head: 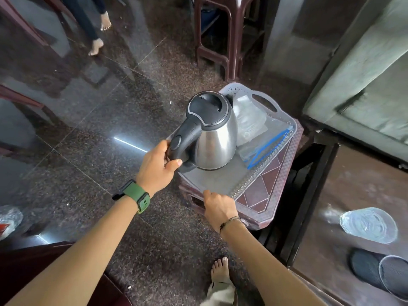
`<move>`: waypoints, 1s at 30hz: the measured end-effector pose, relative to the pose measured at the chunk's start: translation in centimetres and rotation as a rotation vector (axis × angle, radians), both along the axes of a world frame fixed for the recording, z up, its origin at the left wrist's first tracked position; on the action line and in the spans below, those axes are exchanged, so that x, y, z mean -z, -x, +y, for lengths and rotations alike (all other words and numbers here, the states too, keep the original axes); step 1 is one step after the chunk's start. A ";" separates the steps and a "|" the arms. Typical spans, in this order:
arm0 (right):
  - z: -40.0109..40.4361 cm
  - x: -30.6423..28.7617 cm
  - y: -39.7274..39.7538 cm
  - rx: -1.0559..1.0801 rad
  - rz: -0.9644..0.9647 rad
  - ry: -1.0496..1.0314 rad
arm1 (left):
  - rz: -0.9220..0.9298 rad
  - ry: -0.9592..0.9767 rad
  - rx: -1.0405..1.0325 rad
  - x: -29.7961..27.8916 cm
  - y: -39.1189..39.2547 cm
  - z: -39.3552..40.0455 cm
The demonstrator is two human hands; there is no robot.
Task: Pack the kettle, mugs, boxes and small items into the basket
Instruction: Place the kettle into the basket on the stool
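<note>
On a maroon stool, left hand grips the kettle handle; right hand grips the basket rim.

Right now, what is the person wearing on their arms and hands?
Both forearms are bare, with no sleeves showing. The left wrist carries a watch with a green strap and a dark case. The right wrist has a thin dark cord bracelet. No gloves on the left hand or right hand.
</note>
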State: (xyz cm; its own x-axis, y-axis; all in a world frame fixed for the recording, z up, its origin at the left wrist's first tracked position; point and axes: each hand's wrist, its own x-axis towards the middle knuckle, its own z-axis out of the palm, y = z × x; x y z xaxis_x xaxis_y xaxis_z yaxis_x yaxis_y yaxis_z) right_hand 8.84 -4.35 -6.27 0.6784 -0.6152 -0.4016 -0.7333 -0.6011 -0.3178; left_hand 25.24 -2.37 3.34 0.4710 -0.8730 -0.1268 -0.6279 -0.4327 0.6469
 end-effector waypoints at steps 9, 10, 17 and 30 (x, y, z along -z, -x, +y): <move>-1.3 -0.4 7.6 -0.102 0.066 0.002 | 0.128 0.029 -0.009 -0.2 6.4 1.7; -1.6 -0.5 8.3 -0.111 0.079 0.005 | 0.141 0.029 -0.013 -0.1 7.0 1.8; -2.9 -0.8 11.3 -0.132 0.097 0.014 | 0.154 0.046 -0.003 0.4 9.7 1.8; -2.4 -4.1 16.2 0.299 -0.422 0.019 | -0.149 0.401 -0.008 -2.5 19.1 2.2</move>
State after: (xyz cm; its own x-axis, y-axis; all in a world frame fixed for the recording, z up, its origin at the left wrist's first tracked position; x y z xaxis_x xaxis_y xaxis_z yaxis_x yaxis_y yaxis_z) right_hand -7.36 -6.78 -2.12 0.5725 -0.8114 -0.1179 -0.6842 -0.3936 -0.6139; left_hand 6.14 -0.16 5.79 0.4652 -0.8357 0.2919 -0.7250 -0.1704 0.6674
